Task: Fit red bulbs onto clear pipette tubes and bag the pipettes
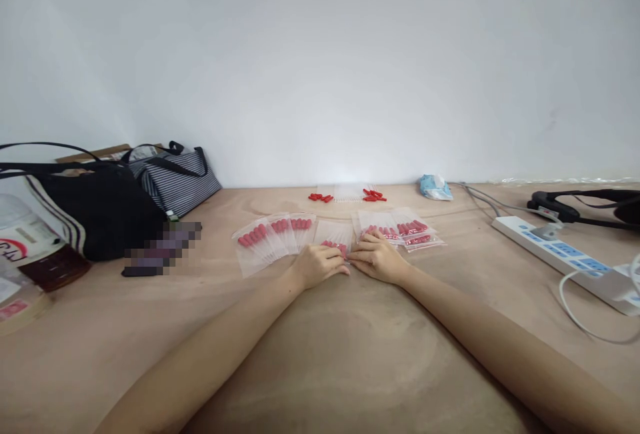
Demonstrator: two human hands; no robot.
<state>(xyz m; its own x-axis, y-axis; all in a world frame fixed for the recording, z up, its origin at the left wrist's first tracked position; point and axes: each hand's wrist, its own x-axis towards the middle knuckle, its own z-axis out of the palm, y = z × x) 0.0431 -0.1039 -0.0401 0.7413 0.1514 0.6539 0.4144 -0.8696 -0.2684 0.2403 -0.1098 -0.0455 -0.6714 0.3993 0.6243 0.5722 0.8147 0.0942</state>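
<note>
A small clear plastic bag (333,231) with several red pieces inside lies flat in front of me. My left hand (320,265) is closed at its near edge, thumb and fingers pinching there. From the other side my right hand (379,258) meets it, fingers bent together on the bag's near right corner. The fingers partly cover that edge. To the left, several similar bags with red pieces (256,235) overlap in a fan. Beside my right hand, more filled bags (414,227) lie in a loose pile, partly hidden by the hand.
Loose red pieces (373,195) and flat clear bags (349,193) lie near the wall. A blue-and-white packet (435,187), a power strip (565,254) with cables and a black strapped device (550,204) are right. Bags (125,214), a pixelated object (163,249) and a bottle (40,247) stand left.
</note>
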